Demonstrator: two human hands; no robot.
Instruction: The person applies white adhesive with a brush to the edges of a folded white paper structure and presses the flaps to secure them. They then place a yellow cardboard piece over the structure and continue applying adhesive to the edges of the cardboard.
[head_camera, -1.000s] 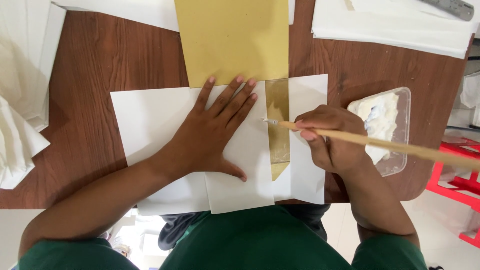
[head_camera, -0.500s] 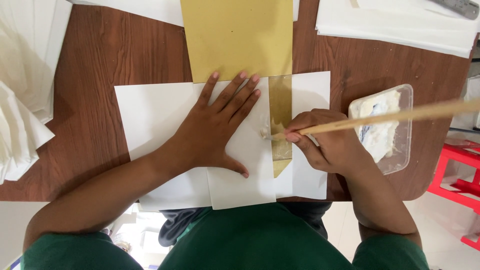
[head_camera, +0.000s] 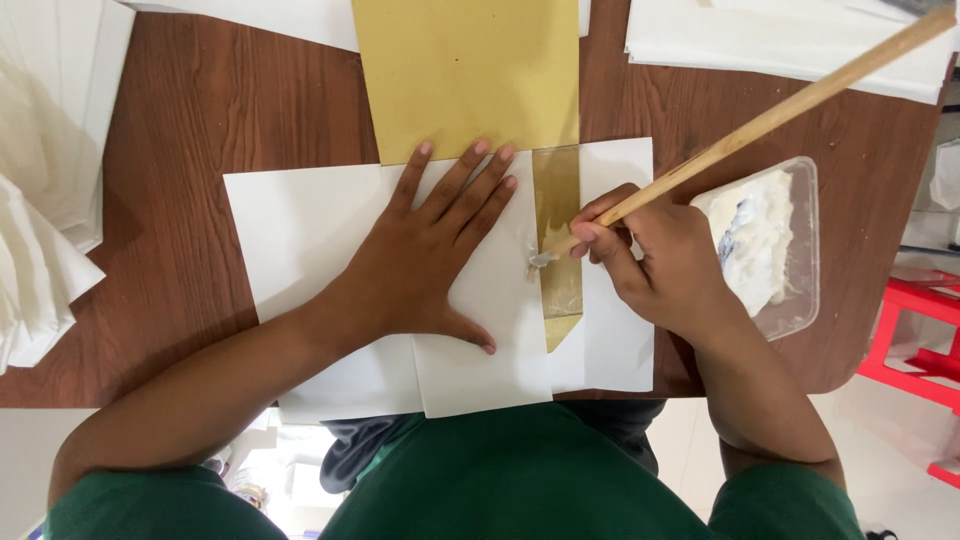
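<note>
My left hand (head_camera: 430, 265) lies flat and open on the white paper (head_camera: 300, 230) — holding it firm — while my right hand (head_camera: 655, 255) grips the brush (head_camera: 760, 120), which I should drag slowly along the gold flap (head_camera: 557, 200).

The brown wood-grain table (head_camera: 200, 150) fills most of the view. At nine o'clock a loose stack of white paper sheets (head_camera: 45, 180) hangs over its edge, the corners fanned and overlapping. At one o'clock more white sheets (head_camera: 780, 40) lie flat along the far side, and a narrower strip of white paper (head_camera: 250, 15) shows at eleven o'clock. At four o'clock, off the table, stands a red stool or frame (head_camera: 925, 350) on a pale floor (head_camera: 880, 450); which of the two is hard to tell, since only its edge shows. At six o'clock a green shirt (head_camera: 540, 480) covers the lower frame.
</note>
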